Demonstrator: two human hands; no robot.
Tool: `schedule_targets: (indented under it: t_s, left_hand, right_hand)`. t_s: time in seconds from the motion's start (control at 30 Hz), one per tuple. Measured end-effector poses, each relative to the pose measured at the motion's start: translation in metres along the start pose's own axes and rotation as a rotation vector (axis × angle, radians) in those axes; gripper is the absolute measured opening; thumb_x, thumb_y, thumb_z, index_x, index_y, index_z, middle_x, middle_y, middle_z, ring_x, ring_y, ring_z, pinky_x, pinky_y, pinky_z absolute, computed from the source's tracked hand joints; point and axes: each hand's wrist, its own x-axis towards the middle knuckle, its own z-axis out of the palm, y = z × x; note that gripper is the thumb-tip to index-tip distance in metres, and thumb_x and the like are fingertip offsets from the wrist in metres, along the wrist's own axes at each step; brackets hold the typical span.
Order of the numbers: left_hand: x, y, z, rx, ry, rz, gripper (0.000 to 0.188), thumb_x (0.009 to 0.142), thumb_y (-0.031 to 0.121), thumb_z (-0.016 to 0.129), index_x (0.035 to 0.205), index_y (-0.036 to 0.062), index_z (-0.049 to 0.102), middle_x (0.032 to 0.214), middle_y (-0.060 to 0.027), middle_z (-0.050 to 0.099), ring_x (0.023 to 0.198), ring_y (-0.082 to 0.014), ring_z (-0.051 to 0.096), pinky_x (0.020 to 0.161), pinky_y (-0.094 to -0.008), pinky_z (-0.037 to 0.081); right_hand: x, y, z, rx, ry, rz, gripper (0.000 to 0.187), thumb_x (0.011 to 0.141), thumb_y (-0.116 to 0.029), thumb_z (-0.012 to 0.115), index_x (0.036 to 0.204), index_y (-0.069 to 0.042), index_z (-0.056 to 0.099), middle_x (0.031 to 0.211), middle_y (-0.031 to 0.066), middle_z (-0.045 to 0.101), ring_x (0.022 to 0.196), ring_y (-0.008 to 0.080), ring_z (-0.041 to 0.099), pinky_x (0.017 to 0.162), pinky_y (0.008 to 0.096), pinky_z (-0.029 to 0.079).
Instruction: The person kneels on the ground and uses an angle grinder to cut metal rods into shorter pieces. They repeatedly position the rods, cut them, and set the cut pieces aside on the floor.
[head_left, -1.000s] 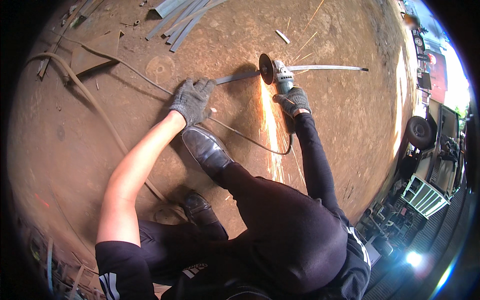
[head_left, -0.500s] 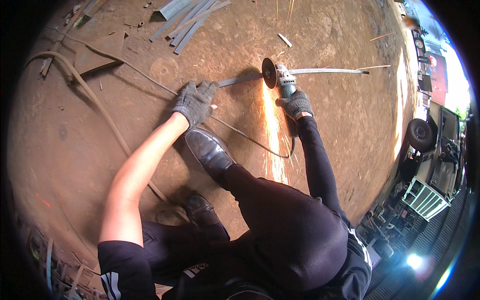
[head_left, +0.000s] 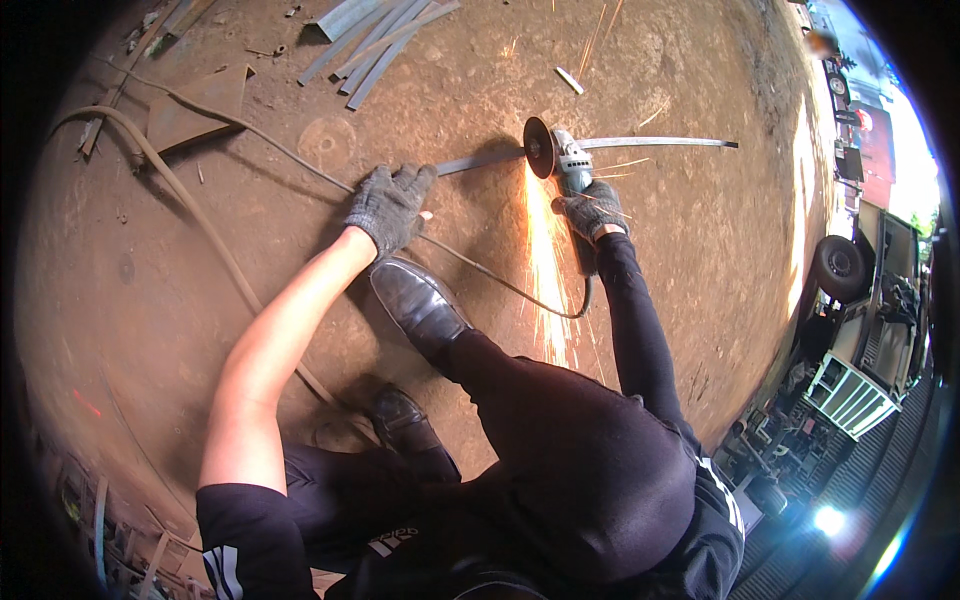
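A long flat metal bar [head_left: 660, 142] lies across the dirt floor in front of me. My left hand [head_left: 388, 208], in a grey knit glove, grips the bar's left end just beyond my shoe. In my right hand [head_left: 595, 208], also gloved, is an angle grinder [head_left: 574, 168], with my fingers wrapped round its body. Its cutting disc [head_left: 540, 148] stands on edge against the bar, and a bright stream of sparks [head_left: 547, 270] pours back toward me from the contact. The exact cut is hidden by the disc.
The grinder's cord [head_left: 500, 280] loops close by my black shoe [head_left: 415, 300]. A thicker hose [head_left: 200, 225] curves along the left. Several metal strips [head_left: 385, 50] lie at the far side, near a rusty angled plate [head_left: 200, 108]. A vehicle [head_left: 870, 310] stands at the right.
Both hands and the grinder have stayed almost still. Sparks keep streaming, and some now fly over my right glove and to the far side.
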Motion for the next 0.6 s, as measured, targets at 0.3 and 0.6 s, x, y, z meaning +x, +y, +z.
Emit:
schedule_targets:
  t_s: [0.3,0.6]
  left_hand:
    - [0.002,0.005,-0.011,0.033,-0.098,-0.015,0.066,0.093,0.038,0.062,0.146,0.0028,0.044,0.142,-0.011,0.051,0.126,-0.0257,0.049,0.098,-0.0441,0.039]
    - [0.003,0.005,-0.009,0.01,-0.131,-0.033,0.066,0.094,0.037,0.06,0.147,0.0029,0.043,0.145,-0.0109,0.05,0.126,-0.0258,0.048,0.098,-0.0449,0.039]
  right_hand:
    - [0.018,0.0,-0.001,-0.129,-0.015,-0.008,0.065,0.06,-0.034,0.085,0.11,0.004,0.071,0.105,0.0261,0.072,0.1,0.0362,0.071,0.087,0.0421,0.055]
    - [0.015,0.01,0.005,-0.104,0.025,-0.02,0.057,0.066,-0.034,0.084,0.108,0.003,0.071,0.101,0.0243,0.073,0.095,0.0352,0.072,0.084,0.0422,0.056]
